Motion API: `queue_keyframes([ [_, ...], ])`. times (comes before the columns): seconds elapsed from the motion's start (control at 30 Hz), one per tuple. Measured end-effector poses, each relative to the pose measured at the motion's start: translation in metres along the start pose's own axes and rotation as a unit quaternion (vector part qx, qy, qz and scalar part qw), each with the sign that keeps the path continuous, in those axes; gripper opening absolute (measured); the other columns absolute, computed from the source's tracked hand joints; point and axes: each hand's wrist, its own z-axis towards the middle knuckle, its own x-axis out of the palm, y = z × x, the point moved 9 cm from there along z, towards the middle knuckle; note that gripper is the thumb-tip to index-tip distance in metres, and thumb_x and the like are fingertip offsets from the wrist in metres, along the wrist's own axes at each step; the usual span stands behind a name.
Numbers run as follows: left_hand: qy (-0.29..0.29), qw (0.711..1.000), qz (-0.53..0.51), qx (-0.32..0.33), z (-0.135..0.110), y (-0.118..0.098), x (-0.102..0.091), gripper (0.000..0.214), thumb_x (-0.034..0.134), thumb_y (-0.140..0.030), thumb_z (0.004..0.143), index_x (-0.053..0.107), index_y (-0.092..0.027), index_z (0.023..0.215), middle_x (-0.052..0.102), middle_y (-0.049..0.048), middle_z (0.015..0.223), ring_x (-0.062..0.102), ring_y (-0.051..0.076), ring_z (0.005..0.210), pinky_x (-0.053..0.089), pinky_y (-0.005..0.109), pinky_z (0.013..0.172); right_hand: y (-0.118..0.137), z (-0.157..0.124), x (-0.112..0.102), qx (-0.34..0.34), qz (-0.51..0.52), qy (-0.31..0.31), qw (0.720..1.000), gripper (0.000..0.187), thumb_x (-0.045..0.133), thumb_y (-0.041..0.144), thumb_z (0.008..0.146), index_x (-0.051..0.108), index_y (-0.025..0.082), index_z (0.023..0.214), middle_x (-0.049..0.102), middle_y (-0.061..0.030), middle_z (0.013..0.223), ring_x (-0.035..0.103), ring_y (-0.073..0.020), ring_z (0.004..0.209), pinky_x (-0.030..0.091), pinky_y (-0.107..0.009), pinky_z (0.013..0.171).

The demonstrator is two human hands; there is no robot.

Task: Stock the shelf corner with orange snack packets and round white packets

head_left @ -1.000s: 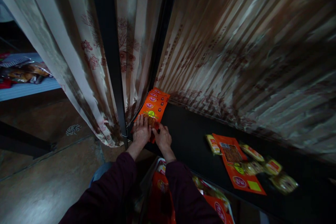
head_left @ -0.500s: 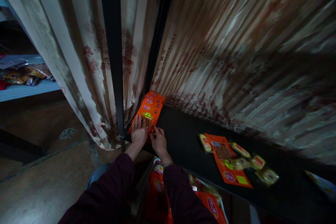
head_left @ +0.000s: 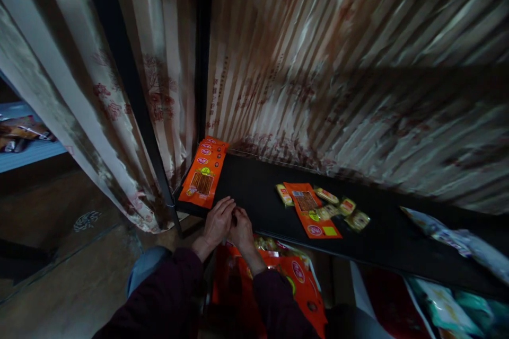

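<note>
A stack of orange snack packets (head_left: 204, 174) lies at the left end of a black shelf (head_left: 258, 196), against the curtain. My left hand (head_left: 218, 221) rests at the shelf's front edge just right of the stack, fingers stretched out and holding nothing. My right hand (head_left: 240, 229) is pressed against it with its fingers curled in; I see nothing in them. Both hands are clear of the stack. Further right on the shelf lies a single orange packet (head_left: 313, 215) with several small yellow packets (head_left: 350, 212) around it.
A black upright post (head_left: 131, 116) and a patterned curtain (head_left: 318, 74) close in the shelf's left and back. An open bag of orange packets (head_left: 292, 280) sits below my arms. More packaged goods (head_left: 457, 238) lie at the far right, and a pale shelf (head_left: 27, 143) at the far left.
Both hands have come off the orange stack and drawn back to the shelf's front edge, meeting there. The camera has swung right, showing more of the shelf.
</note>
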Motion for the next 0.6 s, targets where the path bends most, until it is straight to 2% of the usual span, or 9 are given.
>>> queue_keyframes([
  [0.13, 0.082, 0.995, -0.044, -0.039, -0.022, -0.03, 0.018, 0.04, 0.034, -0.01, 0.088, 0.06, -0.017, 0.118, 0.065, 0.0096, 0.118, 0.058, 0.019, 0.112, 0.048, 0.037, 0.102, -0.009, -0.029, -0.027, 0.035, -0.01, 0.027, 0.999, 0.037, 0.045, 0.003, 0.073, 0.07, 0.015, 0.097, 0.068, -0.0126, 0.104, 0.065, -0.0199, 0.095, 0.052, -0.033, 0.087],
  [0.23, 0.145, 0.986, -0.048, -0.063, -0.045, -0.05, 0.034, 0.045, 0.031, -0.009, 0.087, 0.057, -0.017, 0.123, 0.063, 0.0095, 0.123, 0.056, 0.019, 0.116, 0.045, 0.039, 0.106, -0.018, -0.055, -0.046, 0.054, -0.017, 0.053, 0.997, 0.039, 0.044, 0.002, 0.073, 0.072, 0.018, 0.096, 0.069, -0.0097, 0.104, 0.065, -0.0191, 0.097, 0.051, -0.033, 0.091],
  [0.37, 0.231, 0.969, -0.013, -0.082, -0.082, -0.07, 0.058, 0.05, 0.04, -0.013, 0.084, 0.049, -0.013, 0.133, 0.048, 0.012, 0.142, 0.039, 0.023, 0.135, 0.034, 0.045, 0.113, -0.036, -0.087, -0.074, 0.084, -0.034, 0.057, 0.994, 0.031, 0.043, 0.013, 0.082, 0.072, 0.018, 0.094, 0.068, -0.0103, 0.107, 0.064, -0.0205, 0.1, 0.05, -0.037, 0.094],
  [0.5, 0.324, 0.943, 0.0, -0.08, -0.119, -0.086, 0.081, 0.062, 0.054, -0.032, 0.082, 0.042, -0.012, 0.139, 0.029, 0.0151, 0.152, 0.02, 0.03, 0.143, 0.025, 0.049, 0.116, -0.057, -0.109, -0.1, 0.106, -0.06, 0.041, 0.992, 0.031, 0.041, 0.022, 0.085, 0.07, 0.017, 0.096, 0.067, -0.0125, 0.109, 0.063, -0.0215, 0.103, 0.049, -0.038, 0.094],
  [0.6, 0.342, 0.937, 0.011, -0.077, -0.132, -0.094, 0.087, 0.067, 0.056, -0.039, 0.081, 0.04, -0.013, 0.14, 0.023, 0.0157, 0.154, 0.016, 0.032, 0.144, 0.017, 0.053, 0.116, -0.07, -0.121, -0.113, 0.106, -0.074, 0.028, 0.991, 0.033, 0.04, 0.025, 0.085, 0.07, 0.016, 0.096, 0.067, -0.0134, 0.108, 0.063, -0.0219, 0.101, 0.05, -0.038, 0.093],
])
